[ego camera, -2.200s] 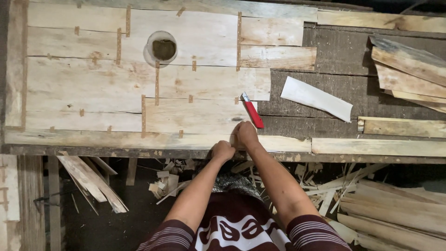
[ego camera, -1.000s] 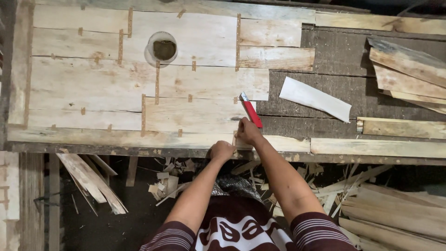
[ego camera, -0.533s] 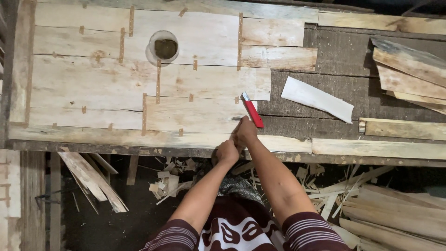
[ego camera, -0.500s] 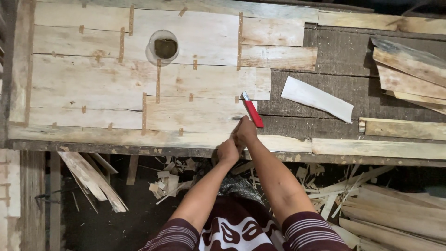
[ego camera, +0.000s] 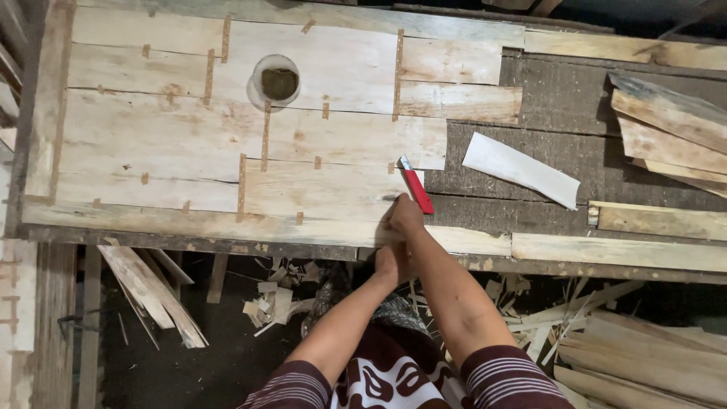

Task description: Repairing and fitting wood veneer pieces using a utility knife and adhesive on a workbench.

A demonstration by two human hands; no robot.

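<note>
Red-handled cutter (ego camera: 416,189): right hand (ego camera: 401,218) is gripping it closed-fisted, blade slanting onto the taped veneer sheet (ego camera: 227,144) lying flat on the bench (ego camera: 560,151), while left hand (ego camera: 390,261), curled, is bracing at the near edge, steadying the cut.

A cutter (ego camera: 416,190) is held at the near edge of the workbench (ego camera: 560,98) by the right hand (ego camera: 401,217), with the left hand (ego camera: 391,263) just below. A jar (ego camera: 276,82) is set farther back to the left, a flat strip (ego camera: 519,170) to the right, and stacked planks (ego camera: 670,129) at the far right.
</note>
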